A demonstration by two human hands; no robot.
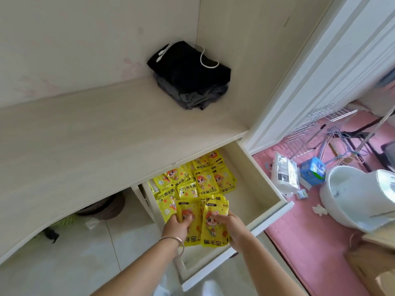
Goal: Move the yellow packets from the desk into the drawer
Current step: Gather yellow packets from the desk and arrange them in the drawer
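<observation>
The pale wooden drawer (pixel 269 201) stands pulled out below the desk top (pixel 89 142). Several yellow packets (pixel 205 180) with a cartoon figure lie in a heap across its far and middle part. My left hand (pixel 178 226) grips one yellow packet (pixel 192 236) at the near end of the drawer, fingers curled over its top edge. My right hand (pixel 229 227) holds a second packet (pixel 214 229) beside it. Both packets are low inside the drawer, side by side. A silver bangle sits on my left wrist. No yellow packets show on the desk top.
A folded pile of black and grey clothes (pixel 190 77) with a white cable lies at the desk's back corner. To the right, on a pink mat (pixel 299 231), are a white basin (pixel 352 199), a blue tissue box (pixel 313 170), a plastic pack and hangers. A green basket (pixel 66 221) sits under the desk.
</observation>
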